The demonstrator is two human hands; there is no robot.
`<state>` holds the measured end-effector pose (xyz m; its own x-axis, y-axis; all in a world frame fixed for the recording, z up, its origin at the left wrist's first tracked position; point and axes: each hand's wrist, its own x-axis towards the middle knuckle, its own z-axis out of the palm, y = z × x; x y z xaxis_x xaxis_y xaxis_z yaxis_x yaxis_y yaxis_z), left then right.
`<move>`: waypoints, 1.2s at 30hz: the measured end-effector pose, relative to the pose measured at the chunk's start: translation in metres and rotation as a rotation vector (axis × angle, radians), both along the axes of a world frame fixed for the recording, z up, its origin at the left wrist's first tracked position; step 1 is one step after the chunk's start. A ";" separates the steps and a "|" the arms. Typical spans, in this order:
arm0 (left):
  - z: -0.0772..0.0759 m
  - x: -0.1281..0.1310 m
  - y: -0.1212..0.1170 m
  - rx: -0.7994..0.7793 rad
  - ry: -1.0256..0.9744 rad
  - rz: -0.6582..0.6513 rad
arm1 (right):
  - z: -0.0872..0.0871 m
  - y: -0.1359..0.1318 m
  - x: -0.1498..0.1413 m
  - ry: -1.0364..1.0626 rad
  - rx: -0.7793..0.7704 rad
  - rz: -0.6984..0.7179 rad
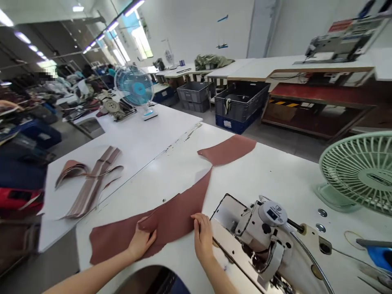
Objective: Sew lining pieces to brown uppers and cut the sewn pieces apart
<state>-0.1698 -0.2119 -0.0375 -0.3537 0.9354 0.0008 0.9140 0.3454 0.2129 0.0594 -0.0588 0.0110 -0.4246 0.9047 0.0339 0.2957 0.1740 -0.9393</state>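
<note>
Brown cloth (186, 210) is pinched by the fingers of the left hand (142, 241); the right hand (203, 237) curls at its right edge, though whether those fingers grip, I cannot tell. The cloth lies on the white table (263, 173), left of a sewing machine (257, 224). Beyond is another brown piece (229, 150); a green fan (378, 179) stands far right.

Remote view, my tally. Hands: two, one left hand (142, 241), one right hand (202, 237). Brown panels (185, 208): at least two; overlap prevents an exact figure. Fans: I count three, blue fan (136, 87), green fan (363, 175), distant white fan (168, 57). Silvery discs (322, 212): two.
</note>
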 end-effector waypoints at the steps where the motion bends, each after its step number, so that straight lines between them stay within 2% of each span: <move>1: 0.005 0.002 0.002 -0.013 -0.010 -0.023 | 0.002 0.000 -0.001 -0.035 0.023 0.036; 5: 0.021 0.008 0.009 -0.037 -0.066 -0.002 | 0.009 0.002 -0.004 -0.175 0.085 0.151; 10: 0.029 0.014 0.009 -0.023 -0.168 -0.001 | 0.005 0.003 -0.008 -0.342 0.128 0.236; 18: 0.016 0.011 0.004 0.007 -0.228 -0.036 | -0.011 0.002 -0.005 -0.386 0.211 0.301; 30: 0.005 0.013 -0.001 0.019 -0.165 -0.042 | -0.014 0.000 -0.003 -0.387 0.301 0.335; 36: 0.001 0.013 -0.001 -0.009 -0.108 -0.068 | -0.027 0.001 -0.001 -0.382 0.358 0.333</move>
